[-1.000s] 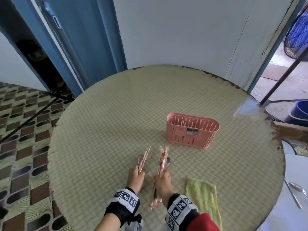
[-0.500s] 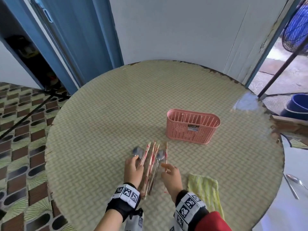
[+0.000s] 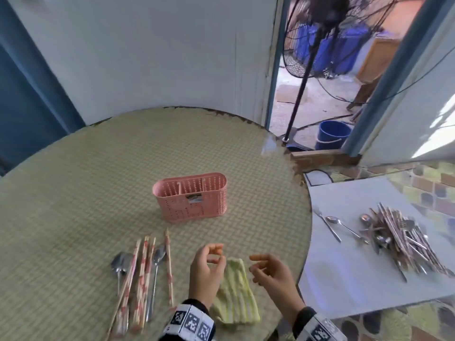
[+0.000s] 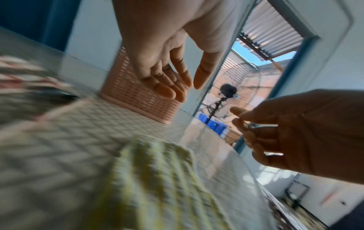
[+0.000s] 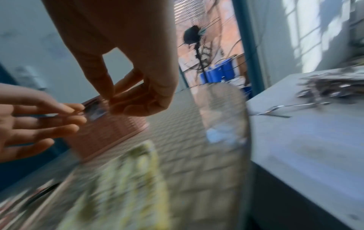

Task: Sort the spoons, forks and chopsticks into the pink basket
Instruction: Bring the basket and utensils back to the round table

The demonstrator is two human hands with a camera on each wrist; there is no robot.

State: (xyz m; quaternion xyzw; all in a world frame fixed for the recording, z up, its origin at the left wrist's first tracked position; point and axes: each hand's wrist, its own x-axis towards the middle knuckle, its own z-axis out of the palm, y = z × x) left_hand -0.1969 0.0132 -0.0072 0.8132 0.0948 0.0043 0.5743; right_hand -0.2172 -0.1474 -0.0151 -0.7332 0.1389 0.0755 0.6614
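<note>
Head view: pink basket [image 3: 190,196] stands upright near the middle of the round table [image 3: 73,193], nothing visible inside it. Chopsticks [image 3: 140,276] lie in a loose row at the near edge, left of the hands, with two spoons [image 3: 157,264] among them; one spoon bowl sits at the left of the row, the other between sticks. Left hand [image 3: 205,271] hovers above the left edge of a yellow cloth [image 3: 236,299], fingers loosely curled, holding nothing. Right hand [image 3: 273,274] hovers just right of the cloth, fingers relaxed, also empty. The two hands are near each other but apart. On a grey side table [image 3: 357,279] to the right lies a pile of cutlery [image 3: 398,239], with a spoon and another utensil loose beside it. A fan [image 3: 317,35] and a blue bucket [image 3: 332,134] show through the doorway. Left wrist view, blurred: left hand [image 4: 167,62] hangs slack, fingers extended, in front of the basket [image 4: 133,96]; right hand [image 4: 291,133] at right, empty; cloth [image 4: 157,179] below. Right wrist view, blurred: right hand [image 5: 126,77] with thumb and fingertips drawn close, nothing seen between them; left hand [image 5: 29,121] at left, fingers spread; basket [image 5: 106,135] behind; cutlery pile [image 5: 331,87] on the side table at right.
</note>
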